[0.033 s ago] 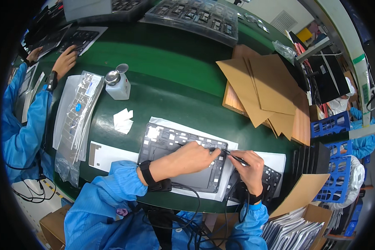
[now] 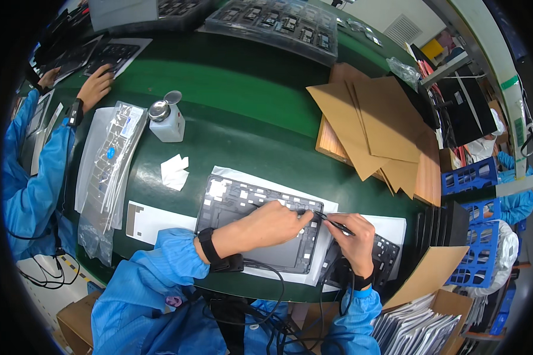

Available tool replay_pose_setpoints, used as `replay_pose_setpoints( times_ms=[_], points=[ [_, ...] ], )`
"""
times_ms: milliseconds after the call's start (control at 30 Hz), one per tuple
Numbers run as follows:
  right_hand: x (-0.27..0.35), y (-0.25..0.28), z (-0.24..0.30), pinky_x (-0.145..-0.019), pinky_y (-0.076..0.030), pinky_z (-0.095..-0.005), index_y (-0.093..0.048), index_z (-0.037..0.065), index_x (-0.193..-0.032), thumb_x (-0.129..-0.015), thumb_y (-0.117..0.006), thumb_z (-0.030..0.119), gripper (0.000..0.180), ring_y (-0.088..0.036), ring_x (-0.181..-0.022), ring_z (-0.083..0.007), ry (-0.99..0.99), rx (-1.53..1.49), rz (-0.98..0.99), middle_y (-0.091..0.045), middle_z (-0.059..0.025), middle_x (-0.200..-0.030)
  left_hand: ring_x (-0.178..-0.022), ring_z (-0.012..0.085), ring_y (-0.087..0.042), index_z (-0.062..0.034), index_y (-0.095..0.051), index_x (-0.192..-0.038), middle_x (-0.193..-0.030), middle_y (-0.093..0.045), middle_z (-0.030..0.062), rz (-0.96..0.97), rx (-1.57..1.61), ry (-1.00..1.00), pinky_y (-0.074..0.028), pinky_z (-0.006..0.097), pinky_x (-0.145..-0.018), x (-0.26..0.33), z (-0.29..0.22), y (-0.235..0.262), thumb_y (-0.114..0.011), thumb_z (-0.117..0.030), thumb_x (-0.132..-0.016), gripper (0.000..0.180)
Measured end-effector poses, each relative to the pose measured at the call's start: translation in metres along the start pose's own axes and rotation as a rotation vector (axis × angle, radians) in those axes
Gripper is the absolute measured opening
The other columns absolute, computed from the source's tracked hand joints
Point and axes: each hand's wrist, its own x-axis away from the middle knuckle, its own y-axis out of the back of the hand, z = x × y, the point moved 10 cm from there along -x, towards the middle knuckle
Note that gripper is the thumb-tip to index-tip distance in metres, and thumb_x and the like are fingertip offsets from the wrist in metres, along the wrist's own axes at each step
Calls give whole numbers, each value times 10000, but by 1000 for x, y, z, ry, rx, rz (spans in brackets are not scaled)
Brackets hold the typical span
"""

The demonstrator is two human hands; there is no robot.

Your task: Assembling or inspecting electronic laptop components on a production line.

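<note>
A dark flat tablet housing (image 2: 278,251), dotted with small white pads, lies on white paper in front of me. My left hand (image 2: 272,225) reaches across it, fingers pinched together at its upper right corner; whatever they hold is too small to make out. My right hand (image 2: 356,236) grips slim black tweezers (image 2: 340,227), their tip pointing left to that same corner, close to the left fingertips. Beneath and beside my right wrist, a second dark housing (image 2: 386,257) rests on another white sheet. Left of the first housing lies a white sheet with a grey patterned end (image 2: 166,222).
A white dispenser bottle (image 2: 169,124) with its lid up stands beyond a folded white wipe (image 2: 175,171). Plastic-bagged strips (image 2: 109,177) lie at left, near a co-worker's hand (image 2: 95,92). Brown cardboard sheets (image 2: 391,118) lie on a wooden block at right. Cables hang by my wrists.
</note>
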Motion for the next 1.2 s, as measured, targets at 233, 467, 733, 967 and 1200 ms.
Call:
replay_pose_setpoints(
  times_ms=[233,467,733,967,1200],
  points=[
    [1,1,-4,-677,-528,-326,-761,37,-881,-749,-839,34,154,-701,-749,-250,-24,-6,-3,-763,-86,-868,-544,256,-667,52,-558,-1242,-654,-657,84,34,22,3,-502,376,-481,-2,1,-5,-659,-170,-853,459],
    [5,-1,-21,-695,-533,-318,-761,10,-908,-768,-832,36,159,-709,-772,-246,-171,-87,25,-752,-104,-855,-526,271,-671,25,-563,-1246,-590,-644,93,-17,43,-23,-507,391,-483,-5,-2,0,-608,-110,-859,413],
    [9,0,-30,-658,-532,-311,-753,16,-914,-785,-840,61,162,-706,-740,-240,-225,-158,2,-741,-104,-843,-580,316,-676,-22,-541,-1334,-666,-657,120,68,94,32,-518,433,-527,-7,3,-7,-650,-168,-877,492],
    [15,5,-36,-687,-543,-295,-748,-3,-916,-783,-846,57,176,-723,-760,-208,-282,-217,-17,-750,-109,-848,-605,335,-681,-30,-548,-1334,-677,-662,129,90,122,59,-523,456,-558,-8,4,-3,-662,-166,-885,483],
    [25,11,-40,-713,-548,-294,-751,-10,-909,-785,-844,58,169,-729,-779,-204,-335,-216,-29,-757,-110,-859,-611,346,-679,27,-487,-1353,-639,-644,133,153,133,90,-521,468,-566,-7,7,-9,-673,-185,-891,541]
  ],
)
